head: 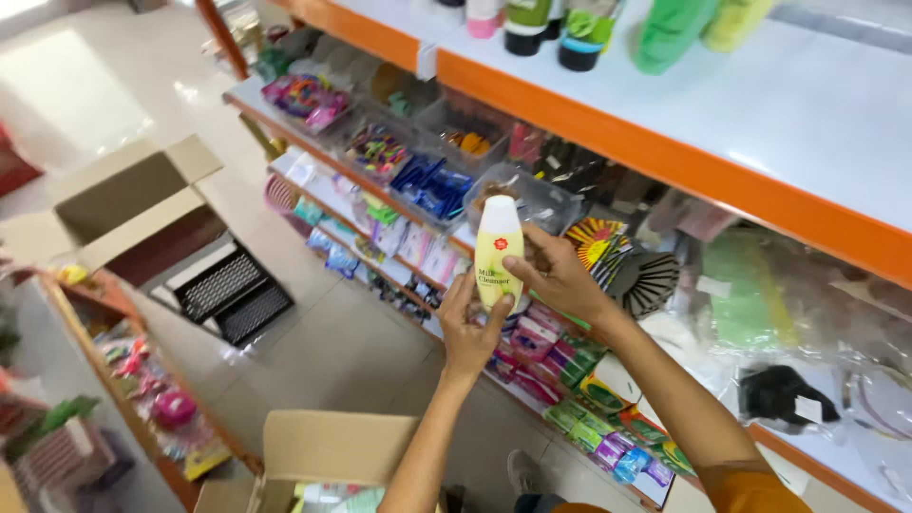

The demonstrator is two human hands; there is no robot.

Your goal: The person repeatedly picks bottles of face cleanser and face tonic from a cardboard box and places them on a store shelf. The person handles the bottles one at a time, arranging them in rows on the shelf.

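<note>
A yellow plastic bottle (498, 249) with a white cap is upright in front of me, in the middle of the view. My left hand (468, 328) grips its lower end from below. My right hand (559, 275) holds its right side with thumb and fingers. Both hands hover in front of an orange-edged shop shelf (665, 157), at the level of clear bins of small goods.
Green and yellow bottles (670, 28) stand on the top white shelf. Clear bins (432, 180) of hair clips and packets fill lower shelves. An open cardboard box (328, 461) sits on the floor below me. Black plastic baskets (233, 290) and another open box (133, 204) lie at left.
</note>
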